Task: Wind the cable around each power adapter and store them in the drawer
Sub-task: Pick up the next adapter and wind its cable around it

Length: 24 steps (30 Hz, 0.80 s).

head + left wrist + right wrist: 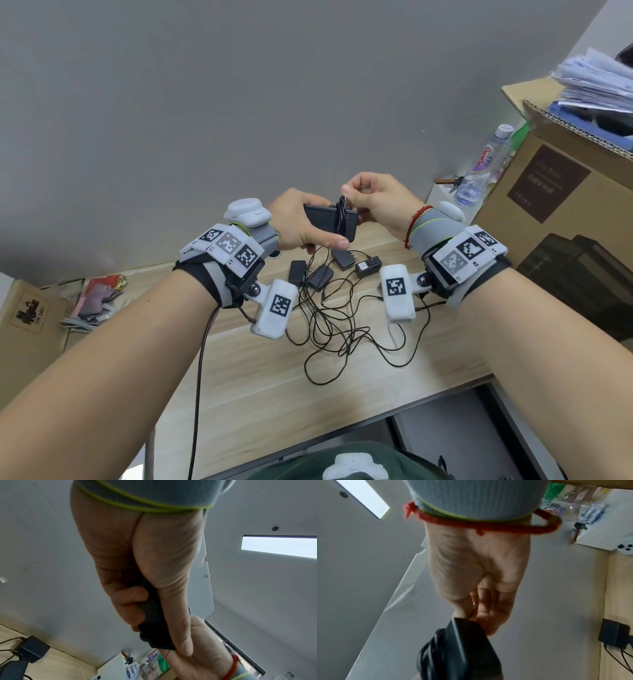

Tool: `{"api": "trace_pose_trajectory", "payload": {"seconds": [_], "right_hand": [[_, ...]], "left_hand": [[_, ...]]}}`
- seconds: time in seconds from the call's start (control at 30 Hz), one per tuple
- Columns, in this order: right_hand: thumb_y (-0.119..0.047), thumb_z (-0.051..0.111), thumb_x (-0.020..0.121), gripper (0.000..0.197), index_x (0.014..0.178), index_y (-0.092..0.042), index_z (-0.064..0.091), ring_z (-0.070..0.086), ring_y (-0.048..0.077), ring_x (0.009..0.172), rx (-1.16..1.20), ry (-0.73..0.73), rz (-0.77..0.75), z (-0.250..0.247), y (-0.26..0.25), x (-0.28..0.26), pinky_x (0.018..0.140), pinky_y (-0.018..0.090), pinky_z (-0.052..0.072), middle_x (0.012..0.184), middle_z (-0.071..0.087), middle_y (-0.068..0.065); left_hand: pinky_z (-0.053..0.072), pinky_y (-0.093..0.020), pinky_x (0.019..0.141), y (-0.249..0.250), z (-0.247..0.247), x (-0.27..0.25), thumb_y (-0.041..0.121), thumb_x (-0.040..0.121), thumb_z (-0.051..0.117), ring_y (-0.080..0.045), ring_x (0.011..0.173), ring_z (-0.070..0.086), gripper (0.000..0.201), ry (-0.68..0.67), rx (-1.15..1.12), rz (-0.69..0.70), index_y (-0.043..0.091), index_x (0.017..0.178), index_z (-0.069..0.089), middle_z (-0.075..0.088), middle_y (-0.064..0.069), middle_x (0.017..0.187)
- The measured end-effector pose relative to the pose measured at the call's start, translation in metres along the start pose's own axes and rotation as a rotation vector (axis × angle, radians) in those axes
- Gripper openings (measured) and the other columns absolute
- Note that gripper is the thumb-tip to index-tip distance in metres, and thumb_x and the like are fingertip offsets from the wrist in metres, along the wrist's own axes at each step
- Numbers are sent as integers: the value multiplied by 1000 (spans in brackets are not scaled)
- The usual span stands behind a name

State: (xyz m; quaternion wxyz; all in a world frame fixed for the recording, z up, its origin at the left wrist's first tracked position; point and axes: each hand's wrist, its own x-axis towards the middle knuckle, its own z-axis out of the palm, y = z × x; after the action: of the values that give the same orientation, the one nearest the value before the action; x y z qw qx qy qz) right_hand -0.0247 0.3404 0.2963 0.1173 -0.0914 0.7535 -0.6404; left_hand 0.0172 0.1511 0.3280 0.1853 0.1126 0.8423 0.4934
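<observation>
Black and flat, the power adapter (329, 219) is up in the air between the two hands, above the wooden bench (274, 387). Its long side runs left to right, from one hand to the other. The left hand (298, 224) is wrapped around the left end, thumb below and fingers on the far side, so it holds the adapter tight. The cable (341, 214) is wound in a thick band around the right part of the adapter. The right hand (375, 202) is at that end, fingers curled, pinching a bit of the cable just above the band. So the loose end is nearest the right hand, and I think that hand should tuck it in while the left hand keeps the adapter level. Four more adapters (320, 277) lie on the bench right under the hands, with their thin cables (342, 335) in a messy tangle toward the person. They look not yet wound. I cannot see a drawer for sure.
</observation>
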Motion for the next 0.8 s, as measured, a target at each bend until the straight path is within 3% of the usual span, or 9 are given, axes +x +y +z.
{"api": "trace_pose_trajectory", "payload": {"seconds": [0.1,0.2,0.33,0.4,0.47,0.53,0.67,0.73,0.8], "right_hand": [[-20,54,100,19,82,-17,56,48,22,66,108,-101,78,-1,4,-5,59,28,51,78,56,7],[-19,51,102,19,85,-16,61,50,22,64,117,-79,106,1,7,-12,57,27,53,80,58,8],[-33,46,103,34,111,-5,64,64,29,76,227,-11,165,8,8,-17,69,36,59,97,67,14],[-43,51,98,47,122,-4,62,66,32,83,270,-47,178,8,10,-21,75,37,60,107,67,16],[-38,61,95,46,126,-5,60,58,33,89,280,-83,136,8,15,-25,78,36,59,112,62,18],[-25,62,96,38,127,-2,60,56,30,88,308,-55,111,5,21,-31,74,33,59,109,59,16],[-24,58,98,31,120,-2,63,68,18,75,309,-13,166,-3,31,-44,68,26,58,96,65,8],[-22,59,97,28,117,-2,64,68,17,74,306,2,175,-4,38,-48,67,26,59,96,65,9],[-17,62,96,23,114,-3,64,68,22,79,333,35,192,-7,45,-53,66,27,60,98,64,12]], "left_hand": [[46,-21,46,-2,2,2,25,62,92,-17,47,56,46,60,-39,-5,13,103,74,66,-4,66],[45,-17,42,-5,7,6,20,62,93,-10,44,60,55,137,-79,-53,7,108,66,67,-3,73],[48,-15,45,-10,14,12,13,67,89,-7,47,64,49,214,-184,-65,4,102,56,64,-10,85],[53,-18,51,-14,16,16,11,70,87,-11,55,67,44,249,-244,-59,4,101,55,63,-8,86],[55,-18,60,-18,17,20,12,72,86,-14,73,68,45,239,-218,-45,5,105,58,65,-5,90],[51,-11,63,-21,19,21,11,73,85,-8,82,64,49,178,-163,-24,5,114,59,66,-2,94],[49,-10,67,-29,33,27,8,68,88,-7,82,63,55,101,-96,-5,8,115,60,67,2,92],[52,-13,70,-32,42,30,10,65,90,-9,82,63,55,109,-44,6,10,112,60,67,2,90],[48,-9,65,-34,51,33,9,64,91,-4,74,61,56,116,-13,8,9,111,61,65,4,86]]}}
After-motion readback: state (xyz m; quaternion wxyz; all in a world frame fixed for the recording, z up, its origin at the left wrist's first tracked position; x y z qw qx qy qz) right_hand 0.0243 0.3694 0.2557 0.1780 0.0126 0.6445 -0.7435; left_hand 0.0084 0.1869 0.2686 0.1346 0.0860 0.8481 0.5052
